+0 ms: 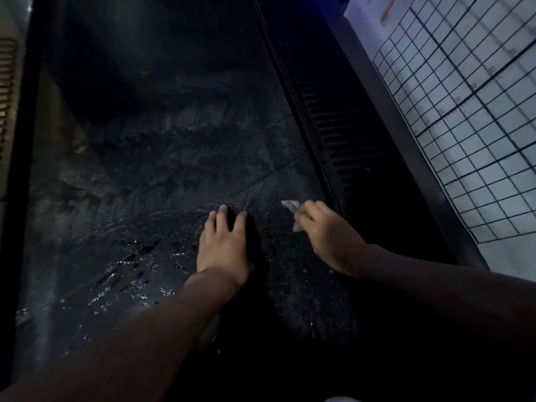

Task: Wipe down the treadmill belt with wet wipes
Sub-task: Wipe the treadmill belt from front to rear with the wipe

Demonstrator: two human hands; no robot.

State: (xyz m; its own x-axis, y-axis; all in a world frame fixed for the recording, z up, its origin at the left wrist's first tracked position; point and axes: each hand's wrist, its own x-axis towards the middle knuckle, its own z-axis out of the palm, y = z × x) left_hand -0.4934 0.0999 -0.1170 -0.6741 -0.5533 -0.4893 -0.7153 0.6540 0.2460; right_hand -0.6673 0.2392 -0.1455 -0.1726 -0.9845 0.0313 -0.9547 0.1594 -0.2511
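Reaches both bare arms down to a dark treadmill belt (145, 184), glistening with wet streaks and droplets in dim light. Presses the left hand (223, 245) flat on the belt near its middle, fingers straight and slightly spread, holding nothing. Grips a crumpled white wet wipe (291, 208) under the curled fingers of the right hand (327, 236), down on the belt close to its right edge, just beside the ribbed black side rail (342, 134). Hands near each other, not touching. Beyond that rail, at right, a pale sheet ruled with a dark grid (464, 126); along the left edge, a second dark rail (17, 169) beside a slatted light panel (7, 82).
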